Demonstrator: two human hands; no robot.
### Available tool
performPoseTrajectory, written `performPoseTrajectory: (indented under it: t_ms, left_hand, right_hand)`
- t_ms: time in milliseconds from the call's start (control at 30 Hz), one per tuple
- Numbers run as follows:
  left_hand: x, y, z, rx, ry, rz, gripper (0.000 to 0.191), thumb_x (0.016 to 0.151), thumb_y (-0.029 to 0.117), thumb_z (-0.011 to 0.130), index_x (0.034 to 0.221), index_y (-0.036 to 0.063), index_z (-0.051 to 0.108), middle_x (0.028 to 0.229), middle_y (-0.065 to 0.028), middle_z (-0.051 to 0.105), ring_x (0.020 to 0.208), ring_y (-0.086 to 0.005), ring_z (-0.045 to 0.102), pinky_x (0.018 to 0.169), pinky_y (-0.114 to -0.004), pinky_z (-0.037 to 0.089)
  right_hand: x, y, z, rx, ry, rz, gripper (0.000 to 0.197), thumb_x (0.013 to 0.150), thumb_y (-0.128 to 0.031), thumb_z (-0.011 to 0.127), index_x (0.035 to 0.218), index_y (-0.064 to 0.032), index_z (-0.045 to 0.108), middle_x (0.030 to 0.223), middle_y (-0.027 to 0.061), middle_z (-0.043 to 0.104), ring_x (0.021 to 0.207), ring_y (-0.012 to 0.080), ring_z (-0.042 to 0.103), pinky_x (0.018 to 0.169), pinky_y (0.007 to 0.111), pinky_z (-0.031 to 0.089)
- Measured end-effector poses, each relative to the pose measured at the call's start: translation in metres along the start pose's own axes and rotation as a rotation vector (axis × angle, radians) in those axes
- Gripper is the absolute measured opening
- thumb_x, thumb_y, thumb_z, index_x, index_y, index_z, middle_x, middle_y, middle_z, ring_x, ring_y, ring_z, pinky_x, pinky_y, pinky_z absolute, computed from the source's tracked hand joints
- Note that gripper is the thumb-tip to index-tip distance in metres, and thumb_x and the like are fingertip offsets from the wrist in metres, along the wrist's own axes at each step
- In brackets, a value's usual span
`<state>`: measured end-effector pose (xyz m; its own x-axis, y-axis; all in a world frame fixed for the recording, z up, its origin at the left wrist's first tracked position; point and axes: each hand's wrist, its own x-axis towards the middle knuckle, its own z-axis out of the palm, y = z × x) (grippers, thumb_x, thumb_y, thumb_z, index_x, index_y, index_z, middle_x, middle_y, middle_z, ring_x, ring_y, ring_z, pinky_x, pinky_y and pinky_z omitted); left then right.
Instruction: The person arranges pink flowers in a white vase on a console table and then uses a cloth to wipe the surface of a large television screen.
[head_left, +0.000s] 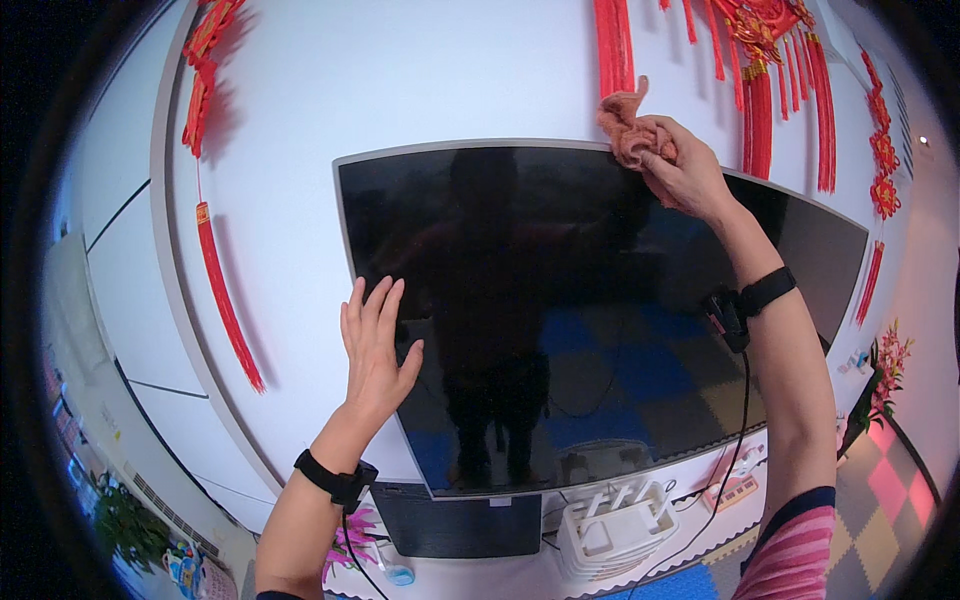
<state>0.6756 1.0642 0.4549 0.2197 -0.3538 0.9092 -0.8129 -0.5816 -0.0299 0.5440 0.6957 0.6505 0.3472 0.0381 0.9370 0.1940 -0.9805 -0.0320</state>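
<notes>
A large wall-mounted television (480, 315) with a thin silver frame spreads before me, its dark screen reflecting a figure and a checkered floor. My right hand (686, 169) grips a bunched reddish-brown cloth (637, 135) at the top edge of the frame. Part of that cloth sticks up above the edge, over the lower end of a red tassel (615, 52). At the television's left edge, my left hand (377, 349) has its fingers spread and holds nothing. Whether its fingertips touch the screen I cannot tell. Both wrists wear black straps with cables.
Red knot ornaments (757, 37) with tassels hang above the television, and another long tassel (229, 300) hangs at left. Below are a white shelf (517, 574), stacked white plastic trays (619, 532), a black panel (457, 521) and purple flowers (352, 536). Pink flowers (892, 367) stand at right.
</notes>
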Motion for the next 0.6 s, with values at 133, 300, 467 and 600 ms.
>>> performPoseTrajectory:
  t_ms: [133, 300, 467, 600]
  left_hand:
    - [-0.004, -0.009, -0.006, -0.033, 0.008, -0.016, 0.079, 0.077, 0.004, 0.068, 0.146, 0.0065, 0.030, 0.149, -0.0164, 0.032, 0.143, -0.0410, 0.016, 0.115, -0.053, 0.013]
    - [-0.007, -0.020, -0.013, -0.069, 0.017, -0.016, 0.079, 0.079, 0.006, 0.067, 0.147, 0.0068, 0.029, 0.150, -0.0162, 0.031, 0.143, -0.0405, 0.015, 0.115, -0.057, 0.011]
    - [-0.012, -0.031, -0.019, -0.098, 0.028, -0.022, 0.077, 0.080, 0.007, 0.067, 0.147, 0.0070, 0.029, 0.149, -0.0162, 0.031, 0.143, -0.0407, 0.015, 0.114, -0.058, 0.011]
    - [-0.018, -0.040, -0.021, -0.113, 0.016, -0.034, 0.076, 0.081, 0.007, 0.066, 0.147, 0.0072, 0.028, 0.149, -0.0161, 0.031, 0.143, -0.0411, 0.015, 0.114, -0.059, 0.012]
  right_hand:
    - [0.014, -0.036, 0.025, 0.006, -0.081, -0.072, 0.049, 0.084, -0.028, 0.068, 0.127, -0.0092, 0.055, 0.107, 0.0186, 0.067, 0.100, 0.0360, 0.065, 0.087, 0.040, 0.051]
    - [0.031, -0.086, 0.053, 0.045, -0.153, -0.092, 0.049, 0.082, -0.030, 0.069, 0.125, -0.0092, 0.057, 0.107, 0.0191, 0.067, 0.098, 0.0366, 0.065, 0.086, 0.040, 0.051]
    - [0.046, -0.133, 0.083, -0.002, -0.191, -0.146, 0.049, 0.082, -0.030, 0.068, 0.125, -0.0089, 0.057, 0.107, 0.0195, 0.067, 0.098, 0.0363, 0.066, 0.087, 0.041, 0.051]
    - [0.056, -0.160, 0.104, 0.026, -0.213, -0.154, 0.048, 0.082, -0.030, 0.068, 0.124, -0.0091, 0.058, 0.106, 0.0188, 0.068, 0.097, 0.0357, 0.066, 0.086, 0.041, 0.051]
